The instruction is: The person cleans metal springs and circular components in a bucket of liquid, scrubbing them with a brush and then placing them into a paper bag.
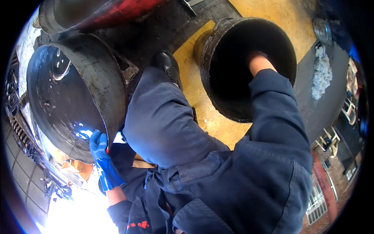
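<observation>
On the left lies a large, dark metal drum, its open mouth facing me. My left hand, in a blue rubber glove, is closed over the drum's lower rim, fingers on the inner side. A tiny red spot shows beside the glove; what it is I cannot make out. To the right stands a dark metal cylinder with a thick, rough rim. My right hand reaches down into its opening. Its wrist is bare, and the fingers vanish in the black interior, so whatever they touch is hidden.
A red and dark curved metal piece lies beyond the drum. My leg and black shoe are between drum and cylinder, over yellow flooring. Grey-white fluffy material lies at right. Glaring light washes out the lower left.
</observation>
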